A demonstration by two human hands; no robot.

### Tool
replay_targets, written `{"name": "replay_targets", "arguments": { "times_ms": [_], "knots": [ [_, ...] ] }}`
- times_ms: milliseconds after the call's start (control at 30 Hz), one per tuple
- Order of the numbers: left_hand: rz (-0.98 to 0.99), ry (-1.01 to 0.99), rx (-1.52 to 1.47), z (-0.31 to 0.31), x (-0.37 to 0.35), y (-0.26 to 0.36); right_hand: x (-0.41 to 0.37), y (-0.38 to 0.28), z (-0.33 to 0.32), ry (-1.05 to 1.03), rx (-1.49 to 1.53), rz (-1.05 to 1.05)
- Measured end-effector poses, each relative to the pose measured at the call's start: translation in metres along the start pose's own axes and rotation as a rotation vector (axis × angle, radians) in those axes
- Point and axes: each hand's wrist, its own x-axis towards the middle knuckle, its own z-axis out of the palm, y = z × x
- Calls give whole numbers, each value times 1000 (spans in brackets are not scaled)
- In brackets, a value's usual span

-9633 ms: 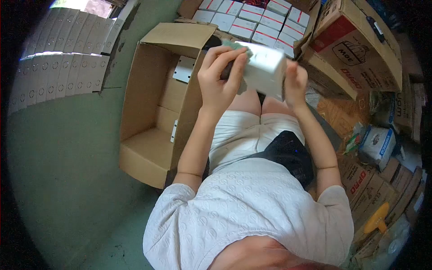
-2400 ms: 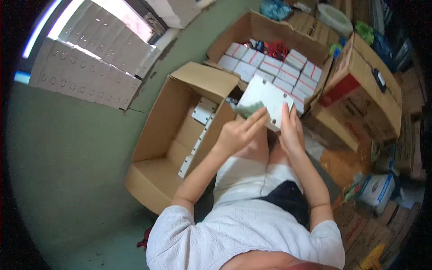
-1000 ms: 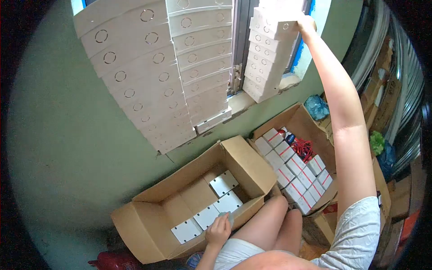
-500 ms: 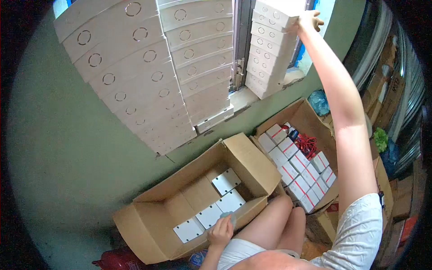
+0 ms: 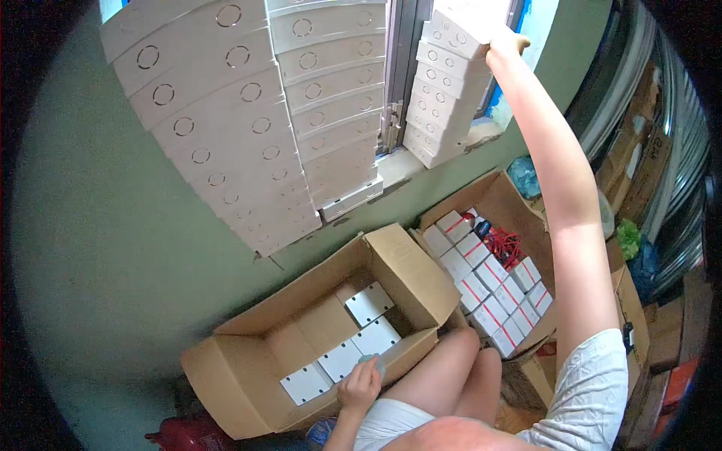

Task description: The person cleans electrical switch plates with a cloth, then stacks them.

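Note:
My right hand (image 5: 506, 45) is raised to the top of a stack of white plastic junction boxes (image 5: 435, 105) on the window sill. Its fingers are curled at the right edge of the top junction box (image 5: 456, 34); glare hides part of the grip. Low in front of me, my left hand (image 5: 360, 385) is closed on a pale blue-green cloth (image 5: 380, 366), most of it hidden by the fingers. That hand is over the near edge of an open cardboard box (image 5: 248, 331). Inside the box lie several flat white junction boxes (image 5: 307, 384) with dark corner spots.
Tall stacks of white boxes (image 5: 218, 128) stand against the green wall at left. A second carton (image 5: 444, 207) holds small white boxes with red stripes (image 5: 491, 272) and red wire (image 5: 505, 246). Coiled grey conduit (image 5: 677, 150) is at the right, a red object (image 5: 188, 436) at lower left.
My right hand has shifted slightly left against the top junction box, and its spread fingers have curled in. The left hand stays by the carton with the cloth. The whole view has shifted slightly.

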Motion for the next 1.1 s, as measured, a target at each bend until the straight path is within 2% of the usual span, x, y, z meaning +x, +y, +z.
{"name": "replay_targets", "arguments": {
  "times_ms": [67,133,233,333,633,733,833,933,967,1000,1033,1067,1100],
  "knots": [
    [-1,-21,16,-2,1,-2,11,-8,12,-31,6,-34],
    [17,6,34,-2,1,-2,7,-10,-10,-61,8,-63],
    [7,-2,32,0,-1,-4,20,-28,9,-110,1,-125],
    [9,12,12,2,-3,-5,3,-39,11,-155,-11,-201],
    [44,13,2,-3,3,-4,-67,-71,-40,-271,-96,-383],
    [40,0,7,-5,4,-3,-67,-70,-43,-325,-128,-412],
    [18,-12,31,-7,6,-2,-52,-45,-73,-404,-206,-387],
    [0,12,-91,-5,5,-2,-50,-2,-128,-572,-332,-292],
    [-31,-40,-116,-15,8,3,-83,3,-157,-649,-377,-241],
    [-8,37,-225,-10,-1,-4,-112,18,-161,-728,-409,-194],
    [-153,54,-324,-12,-3,-2,-160,21,-200,-879,-383,-75],
    [-279,92,-425,-16,3,0,-219,16,-240,-976,-548,-1],
    [-397,130,-505,-20,11,6,-253,7,-275,-1333,-546,-72]
  ]
}}
